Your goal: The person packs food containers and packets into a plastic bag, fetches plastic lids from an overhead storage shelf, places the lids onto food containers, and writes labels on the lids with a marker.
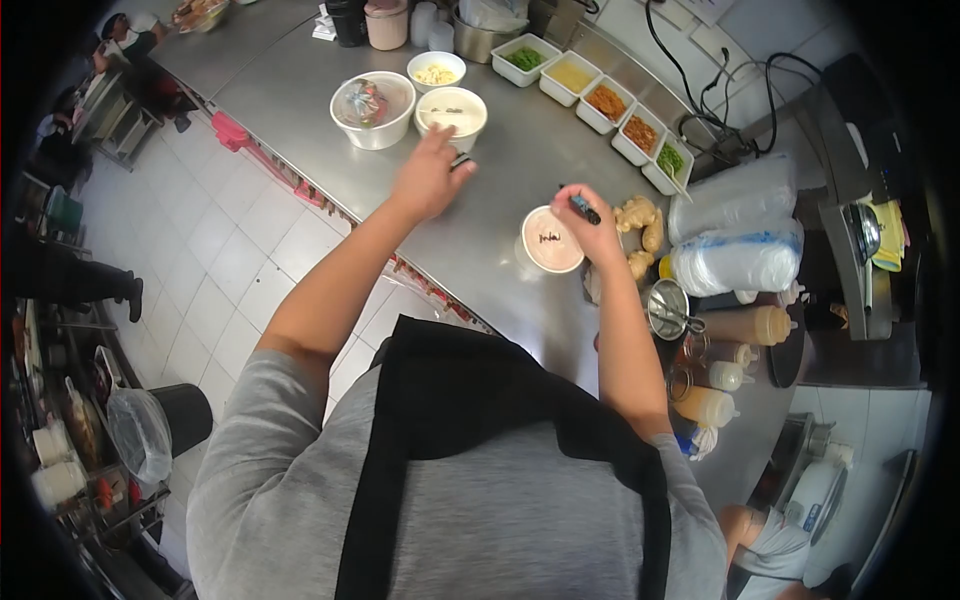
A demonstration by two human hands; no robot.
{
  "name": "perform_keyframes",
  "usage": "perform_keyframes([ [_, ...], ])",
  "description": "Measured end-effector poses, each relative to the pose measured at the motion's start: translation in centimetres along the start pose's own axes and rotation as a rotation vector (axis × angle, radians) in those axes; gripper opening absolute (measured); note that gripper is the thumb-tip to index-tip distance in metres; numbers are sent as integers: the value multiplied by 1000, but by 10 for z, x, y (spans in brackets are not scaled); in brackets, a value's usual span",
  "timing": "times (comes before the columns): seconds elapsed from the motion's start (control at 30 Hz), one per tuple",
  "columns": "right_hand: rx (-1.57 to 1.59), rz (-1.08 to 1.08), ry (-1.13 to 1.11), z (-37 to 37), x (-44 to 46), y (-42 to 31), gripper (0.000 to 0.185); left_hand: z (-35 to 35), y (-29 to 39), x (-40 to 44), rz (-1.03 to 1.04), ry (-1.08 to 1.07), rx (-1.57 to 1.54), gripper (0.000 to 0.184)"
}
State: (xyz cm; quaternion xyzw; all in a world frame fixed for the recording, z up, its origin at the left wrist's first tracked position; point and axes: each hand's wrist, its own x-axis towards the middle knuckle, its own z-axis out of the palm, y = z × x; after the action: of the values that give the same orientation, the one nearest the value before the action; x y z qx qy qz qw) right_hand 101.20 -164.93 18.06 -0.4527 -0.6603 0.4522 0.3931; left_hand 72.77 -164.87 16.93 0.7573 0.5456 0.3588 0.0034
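My right hand (587, 222) is closed around a dark marker (583, 209), just above the right side of a lidded tub (551, 240) with dark writing on its lid. My left hand (437, 177) reaches to the front edge of another lidded tub (451, 112), also marked on its lid; a small black marker cap (460, 160) shows between thumb and fingers. Left of that tub stands a larger lidded bowl (372, 110) with a colourful bag on top. Behind them is a small white bowl (436, 70) of pale chopped food.
White trays (604, 103) of chopped food line the back of the steel counter (470, 240). Ginger (638, 222), plastic bag rolls (738, 258), a metal strainer (667, 308) and sauce bottles (745, 325) stand to the right. Other people are at the far left and lower right.
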Motion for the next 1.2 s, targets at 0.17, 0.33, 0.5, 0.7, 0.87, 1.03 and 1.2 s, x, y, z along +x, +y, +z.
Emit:
perform_keyframes([
  [0.17, 29, 133, 28, -2, -3, 2, 17, -15, 3, 26, -34, 60, -288, 28],
  [0.33, 160, 27, 287, -1, 40, -17, 18, -81, -76, 43, -350, 429, -413, 23],
  [0.5, 189, -156, 471, 42, 129, -64, 18, -100, -151, 40, -410, 365, -54, 20],
  [0.7, -91, -68, 486, 94, 183, -29, 21, -58, -135, 46, -124, 308, -6, 13],
  [0.87, 106, -188, 601, 94, 123, -32, 23, -64, -116, 33, -289, 300, -96, 18],
  [1.03, 167, -246, 435, 107, 44, -36, 23, -53, -119, 13, -345, 384, -223, 19],
  [1.2, -15, -272, 393, 105, -4, -24, 23, -59, -131, 29, -118, 424, 28, 23],
])
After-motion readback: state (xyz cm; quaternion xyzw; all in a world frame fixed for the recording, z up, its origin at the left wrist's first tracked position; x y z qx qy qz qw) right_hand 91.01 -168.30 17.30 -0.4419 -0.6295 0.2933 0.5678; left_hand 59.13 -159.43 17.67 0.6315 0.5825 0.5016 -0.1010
